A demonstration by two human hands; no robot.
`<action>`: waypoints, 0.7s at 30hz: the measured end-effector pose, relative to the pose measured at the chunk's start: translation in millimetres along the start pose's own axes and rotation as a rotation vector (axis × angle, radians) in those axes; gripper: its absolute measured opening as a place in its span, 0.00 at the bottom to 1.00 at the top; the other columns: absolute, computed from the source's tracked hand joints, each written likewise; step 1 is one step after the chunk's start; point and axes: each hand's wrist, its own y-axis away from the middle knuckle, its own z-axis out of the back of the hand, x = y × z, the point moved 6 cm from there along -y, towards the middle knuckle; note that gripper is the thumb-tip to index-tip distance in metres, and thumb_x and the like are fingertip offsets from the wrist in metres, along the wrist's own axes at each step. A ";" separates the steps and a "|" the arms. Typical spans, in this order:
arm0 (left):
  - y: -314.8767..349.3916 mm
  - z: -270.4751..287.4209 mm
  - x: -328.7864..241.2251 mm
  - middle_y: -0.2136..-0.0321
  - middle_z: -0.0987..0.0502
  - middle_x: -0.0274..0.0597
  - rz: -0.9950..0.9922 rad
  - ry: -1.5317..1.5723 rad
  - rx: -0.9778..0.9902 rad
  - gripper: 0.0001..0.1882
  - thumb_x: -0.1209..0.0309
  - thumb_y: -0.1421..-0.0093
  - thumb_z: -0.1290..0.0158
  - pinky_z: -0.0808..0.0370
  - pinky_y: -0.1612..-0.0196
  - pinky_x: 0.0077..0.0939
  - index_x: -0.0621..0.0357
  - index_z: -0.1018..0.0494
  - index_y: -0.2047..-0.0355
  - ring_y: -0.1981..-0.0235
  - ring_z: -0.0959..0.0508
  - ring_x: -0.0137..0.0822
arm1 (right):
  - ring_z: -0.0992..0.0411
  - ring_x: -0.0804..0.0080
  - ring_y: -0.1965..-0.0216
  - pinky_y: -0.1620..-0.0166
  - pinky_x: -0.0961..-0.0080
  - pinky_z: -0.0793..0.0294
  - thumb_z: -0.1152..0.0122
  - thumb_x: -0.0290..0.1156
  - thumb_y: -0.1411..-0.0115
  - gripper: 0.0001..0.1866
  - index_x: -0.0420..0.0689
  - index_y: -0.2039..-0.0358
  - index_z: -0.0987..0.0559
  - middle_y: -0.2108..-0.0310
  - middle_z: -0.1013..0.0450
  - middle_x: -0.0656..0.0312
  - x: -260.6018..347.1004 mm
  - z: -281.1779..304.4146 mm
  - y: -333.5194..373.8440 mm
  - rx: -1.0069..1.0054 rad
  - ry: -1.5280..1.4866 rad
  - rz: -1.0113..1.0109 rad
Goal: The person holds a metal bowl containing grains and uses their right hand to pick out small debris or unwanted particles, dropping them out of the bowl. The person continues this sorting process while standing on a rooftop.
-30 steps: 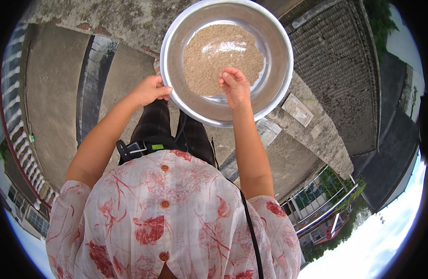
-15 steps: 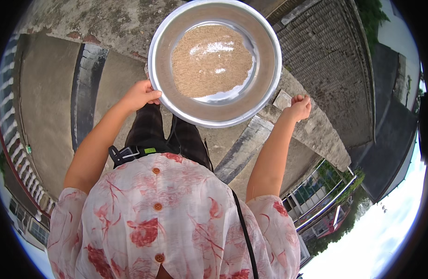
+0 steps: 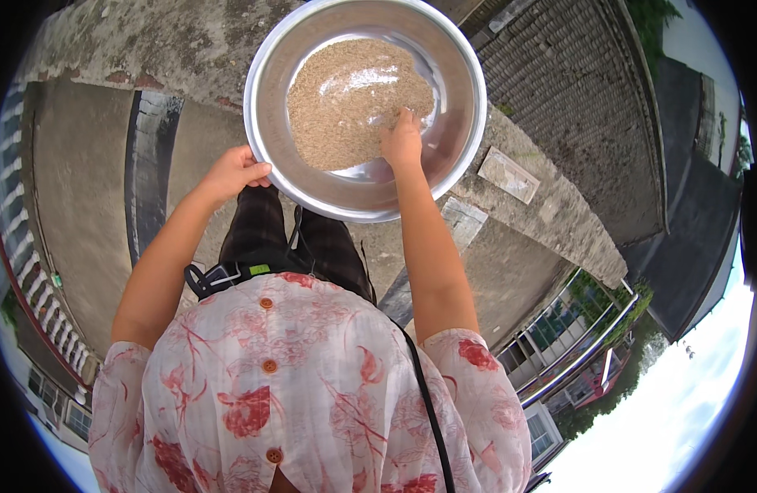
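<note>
A wide, shiny metal basin (image 3: 267, 99) holds a layer of small tan grain (image 3: 337, 107). At its near left rim, my left hand (image 3: 236, 174) grips the edge, thumb on top and fingers partly hidden beneath. My right hand (image 3: 403, 141) reaches over the near rim into the basin, at the right side of the grain. Its thumb stands apart from the other fingers, whose tips lie at the grain and are partly hidden. No held thing shows in the right hand.
Beneath and beyond the basin runs a rough, weathered concrete ledge (image 3: 173, 41). A pale rectangular slab (image 3: 510, 174) lies on it to the right. Tiled roofing (image 3: 576, 99) spreads beyond the ledge. A white balustrade (image 3: 46, 304) stands left, and a metal railing (image 3: 576, 361) lower right.
My right hand has moved left from outside the basin, over its rim, to the grain, its fingers loosening from a closed shape. My left hand keeps its grip; the basin sits slightly further left in view.
</note>
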 end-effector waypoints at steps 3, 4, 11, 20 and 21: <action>8.2 2.9 -0.3 0.67 0.23 0.36 0.008 0.004 -0.034 0.14 0.65 0.42 0.46 0.27 0.63 0.22 0.58 0.28 0.58 0.68 0.25 0.26 | 0.29 0.53 0.60 0.58 0.64 0.28 0.42 0.27 0.50 0.16 0.38 0.60 0.26 0.60 0.30 0.50 32.8 5.0 8.3 0.329 -0.479 -0.156; 12.0 2.0 -1.5 0.67 0.23 0.36 0.011 0.002 -0.041 0.14 0.65 0.42 0.47 0.27 0.62 0.22 0.58 0.29 0.58 0.68 0.25 0.26 | 0.28 0.55 0.63 0.59 0.63 0.29 0.43 0.27 0.50 0.11 0.40 0.65 0.23 0.65 0.28 0.51 37.3 28.1 8.8 0.107 -0.363 -0.039; 6.8 0.5 -4.6 0.66 0.23 0.38 0.006 0.008 -0.008 0.14 0.65 0.42 0.47 0.28 0.62 0.23 0.58 0.29 0.59 0.68 0.24 0.27 | 0.28 0.50 0.62 0.60 0.60 0.29 0.46 0.30 0.48 0.18 0.41 0.56 0.31 0.64 0.28 0.47 -8.3 11.4 13.8 0.163 0.157 -0.053; 8.2 2.5 -0.7 0.65 0.23 0.37 0.036 -0.002 -0.011 0.15 0.64 0.42 0.47 0.28 0.61 0.22 0.57 0.30 0.57 0.67 0.25 0.27 | 0.27 0.55 0.66 0.62 0.61 0.28 0.45 0.28 0.49 0.09 0.41 0.66 0.26 0.69 0.26 0.52 51.0 -24.0 43.3 0.504 -0.394 0.069; 7.7 1.8 -2.1 0.65 0.23 0.37 0.033 0.001 -0.015 0.14 0.64 0.42 0.47 0.28 0.61 0.23 0.57 0.29 0.58 0.67 0.24 0.27 | 0.27 0.55 0.67 0.62 0.61 0.29 0.44 0.28 0.49 0.08 0.41 0.67 0.25 0.70 0.26 0.52 33.7 -18.1 32.9 0.431 -0.435 -0.004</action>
